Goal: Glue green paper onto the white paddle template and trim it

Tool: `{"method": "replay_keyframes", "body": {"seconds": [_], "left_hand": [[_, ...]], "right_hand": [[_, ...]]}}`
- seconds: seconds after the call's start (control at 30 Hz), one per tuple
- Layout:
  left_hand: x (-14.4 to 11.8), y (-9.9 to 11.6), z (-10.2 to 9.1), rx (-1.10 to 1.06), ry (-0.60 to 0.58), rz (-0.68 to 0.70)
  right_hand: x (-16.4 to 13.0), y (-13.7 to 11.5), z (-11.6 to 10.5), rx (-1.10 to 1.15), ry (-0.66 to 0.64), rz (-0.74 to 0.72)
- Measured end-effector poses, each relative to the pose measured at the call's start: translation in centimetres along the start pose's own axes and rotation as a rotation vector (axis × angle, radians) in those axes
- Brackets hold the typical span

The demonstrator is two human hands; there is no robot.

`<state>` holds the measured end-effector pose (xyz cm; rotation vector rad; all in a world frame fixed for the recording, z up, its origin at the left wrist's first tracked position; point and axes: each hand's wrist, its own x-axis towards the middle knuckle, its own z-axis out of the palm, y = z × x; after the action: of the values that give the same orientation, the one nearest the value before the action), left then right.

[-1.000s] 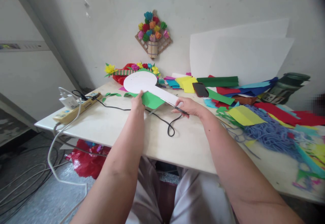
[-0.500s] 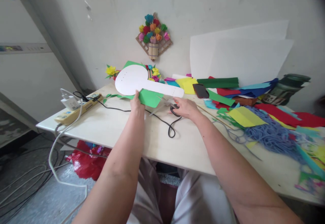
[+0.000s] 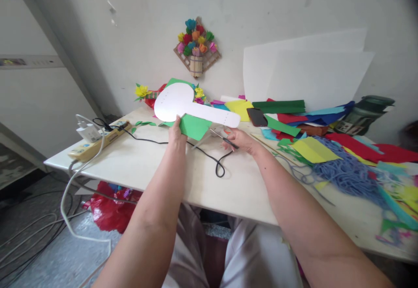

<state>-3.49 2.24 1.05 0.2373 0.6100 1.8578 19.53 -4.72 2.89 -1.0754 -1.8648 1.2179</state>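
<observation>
Presently left hand (image 3: 177, 132) pinches green paper (image 3: 193, 126) with white paddle-shaped card (image 3: 183, 104), lifted above table (image 3: 156, 166). Right hand (image 3: 241, 139) closed on scissors (image 3: 224, 138). Likely light, floppy; best held near the cut line

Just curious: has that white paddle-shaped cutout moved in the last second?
Yes. The white cutout has lifted: its round end now overlaps the paper flowers by the wall.

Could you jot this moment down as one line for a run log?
left hand: holds white template with green paper | right hand: holds scissors | table: black cable, coloured paper, blue yarn
</observation>
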Motion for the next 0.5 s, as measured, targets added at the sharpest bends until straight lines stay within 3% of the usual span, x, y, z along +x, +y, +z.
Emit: {"method": "replay_keyframes", "body": {"seconds": [0.23, 0.5], "left_hand": [[-0.75, -0.19, 0.31, 0.037, 0.028, 0.013], [-0.76, -0.23, 0.27, 0.061, 0.033, 0.015]], "right_hand": [[-0.02, 0.04, -0.26, 0.043, 0.139, -0.037], [-0.08, 0.39, -0.5, 0.044, 0.16, -0.042]]}}
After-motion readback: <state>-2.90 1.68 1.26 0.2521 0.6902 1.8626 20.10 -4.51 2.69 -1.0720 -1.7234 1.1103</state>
